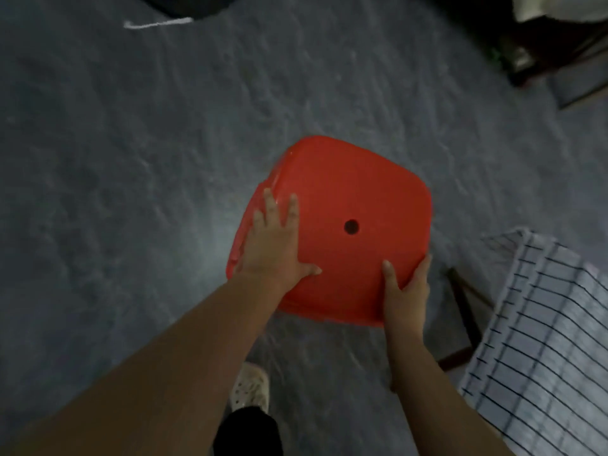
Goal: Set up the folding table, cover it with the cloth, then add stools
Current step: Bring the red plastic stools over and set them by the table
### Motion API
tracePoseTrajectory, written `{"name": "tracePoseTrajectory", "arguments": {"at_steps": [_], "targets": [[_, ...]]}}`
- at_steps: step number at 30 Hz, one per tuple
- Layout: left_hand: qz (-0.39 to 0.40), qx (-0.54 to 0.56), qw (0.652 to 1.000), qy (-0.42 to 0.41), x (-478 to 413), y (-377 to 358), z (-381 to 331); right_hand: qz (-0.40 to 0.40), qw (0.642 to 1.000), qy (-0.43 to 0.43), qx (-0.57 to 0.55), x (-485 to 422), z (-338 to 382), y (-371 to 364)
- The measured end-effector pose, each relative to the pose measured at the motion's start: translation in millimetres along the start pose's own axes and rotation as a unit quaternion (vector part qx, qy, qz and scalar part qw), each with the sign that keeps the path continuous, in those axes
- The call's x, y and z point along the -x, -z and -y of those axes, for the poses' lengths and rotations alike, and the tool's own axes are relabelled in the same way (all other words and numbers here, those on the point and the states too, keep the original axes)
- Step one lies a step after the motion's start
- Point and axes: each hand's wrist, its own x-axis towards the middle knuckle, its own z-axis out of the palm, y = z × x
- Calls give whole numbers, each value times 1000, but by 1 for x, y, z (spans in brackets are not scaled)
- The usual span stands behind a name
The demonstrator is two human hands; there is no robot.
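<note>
A red plastic stool with a round hole in its seat fills the middle of the head view, seen from above over the grey floor. My left hand lies on the seat's left side, fingers spread over the left edge and thumb across the top. My right hand grips the seat's near right corner, thumb on top and fingers wrapped under the edge. At the lower right, the checked cloth hangs over the table, with a dark table leg showing beneath it.
Rough grey floor spreads to the left and ahead. Dark furniture stands at the top right and a dark object at the top edge. My foot in a light shoe is below the stool.
</note>
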Motion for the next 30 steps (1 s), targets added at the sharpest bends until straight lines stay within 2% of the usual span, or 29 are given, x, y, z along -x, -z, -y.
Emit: {"name": "tracePoseTrajectory", "arguments": {"at_steps": [3,7,12,15,17,20,25,28,30], "targets": [[32,-34,997,-59,-22,-22,-70,-49,997,-65,-4,-23,-32,44],[39,-66,994,-83,-26,-53,-125,-63,997,-55,4,-52,-61,84],[22,-84,991,-100,-26,-65,-133,-62,996,-62,22,-61,-73,94],[29,-40,991,-128,-27,-63,-121,-87,992,-74,49,-58,-72,90],[17,28,986,-161,-22,-64,-97,-144,983,-43,107,-53,-67,85],[-15,16,989,-147,11,-72,-22,-195,962,87,168,-36,-50,65],[-38,-62,996,52,149,-95,159,-72,935,301,173,39,-29,-10],[-65,-55,984,157,238,-95,249,40,912,368,176,122,-20,-60],[-98,-63,974,193,292,-96,291,130,886,400,193,188,-19,-93]]}}
